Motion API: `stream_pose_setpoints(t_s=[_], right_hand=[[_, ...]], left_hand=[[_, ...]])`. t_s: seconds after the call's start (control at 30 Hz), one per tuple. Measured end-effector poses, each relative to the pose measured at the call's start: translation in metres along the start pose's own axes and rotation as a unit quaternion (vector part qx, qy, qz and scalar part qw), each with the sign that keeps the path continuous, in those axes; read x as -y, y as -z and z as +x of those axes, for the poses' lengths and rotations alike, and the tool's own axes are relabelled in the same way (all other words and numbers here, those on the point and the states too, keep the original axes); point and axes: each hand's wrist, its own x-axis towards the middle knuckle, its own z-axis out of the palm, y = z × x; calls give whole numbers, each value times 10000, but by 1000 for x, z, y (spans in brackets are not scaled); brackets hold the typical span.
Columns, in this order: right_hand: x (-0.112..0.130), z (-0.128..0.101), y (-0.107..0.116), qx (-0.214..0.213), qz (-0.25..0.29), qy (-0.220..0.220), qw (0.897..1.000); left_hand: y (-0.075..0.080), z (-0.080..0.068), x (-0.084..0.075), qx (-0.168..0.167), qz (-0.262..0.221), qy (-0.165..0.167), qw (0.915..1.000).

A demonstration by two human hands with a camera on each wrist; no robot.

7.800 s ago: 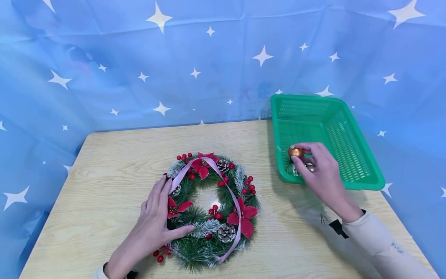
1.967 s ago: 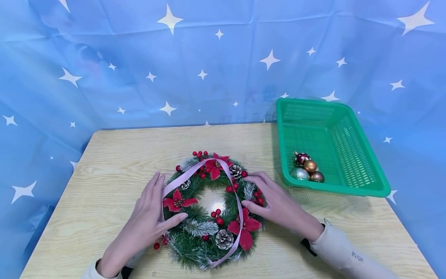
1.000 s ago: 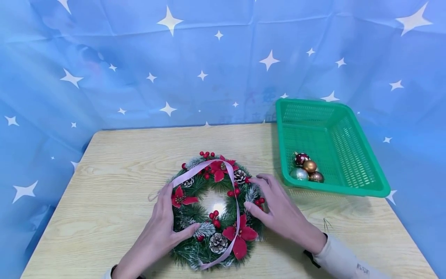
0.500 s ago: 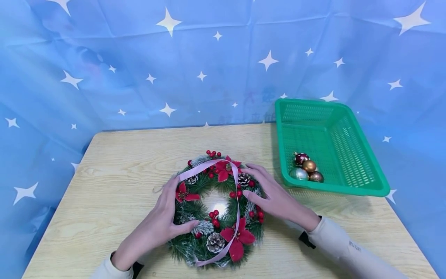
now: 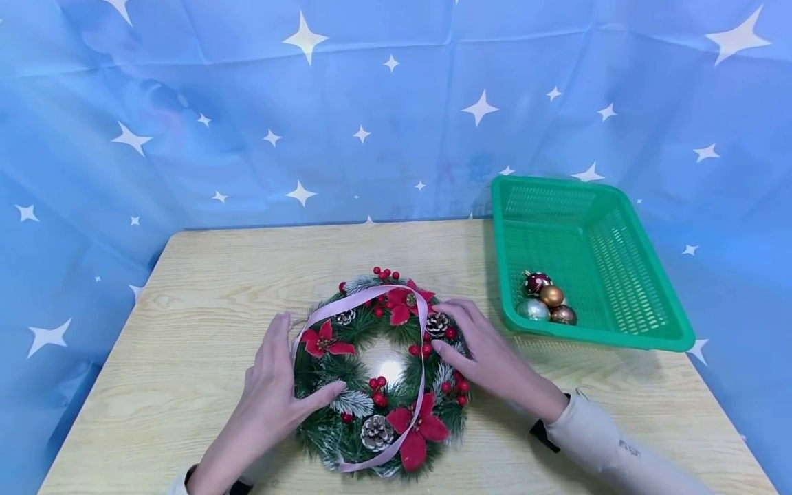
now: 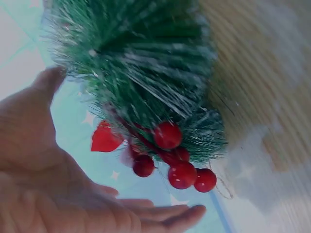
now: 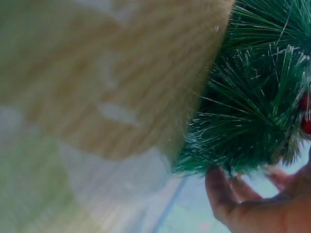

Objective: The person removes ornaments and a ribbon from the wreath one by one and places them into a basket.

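Note:
A round Christmas wreath (image 5: 324,430) of green needles lies flat on the table, with red poinsettias (image 5: 414,432), berries, frosted sprigs and pine cones (image 5: 377,433). A pink ribbon (image 5: 423,385) loops over its top. My left hand (image 5: 266,392) is at the wreath's left side, fingers straight and spread, thumb over the lower-left needles. In the left wrist view those fingers stand apart from the red berries (image 6: 182,175). My right hand (image 5: 485,357) holds the wreath's upper right edge, thumb on top; in the right wrist view its fingers (image 7: 221,191) bend against the needles.
A green plastic basket (image 5: 656,275) stands at the right rear of the wooden table (image 5: 216,289). Several baubles lie in its near left corner, among them a copper one (image 5: 551,295) and a silver one (image 5: 533,309). A blue star-patterned cloth (image 5: 383,137) hangs behind.
The wreath has turned clockwise in small steps under both hands. My left hand has just drawn back left from its edge. Earlier, my right hand held a copper bauble over the basket.

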Motion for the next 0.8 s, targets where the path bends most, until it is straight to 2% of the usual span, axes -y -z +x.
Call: stream_pose_setpoints(t_s=[0.1,0.2,0.4,0.57,0.67,0.8], right_hand=[[4,-5,-2,-130,-176,-33,9998],[9,-10,-5,-250,-328,-115,9991],[22,-21,-14,-397,-674,-407,9961],[27,-28,-20,-523,-847,-358,9944],[28,-30,-20,-579,-879,-300,9940],[29,-31,-16,-481,-825,-412,9946]], left_hand=[[4,-7,-4,-29,20,249,9997],[4,-14,-8,94,33,370,9993],[0,-19,-13,274,113,391,9988],[-6,-20,-16,310,233,472,9981],[-10,-20,-16,328,235,434,9982],[-16,-19,-14,270,234,198,9992]])
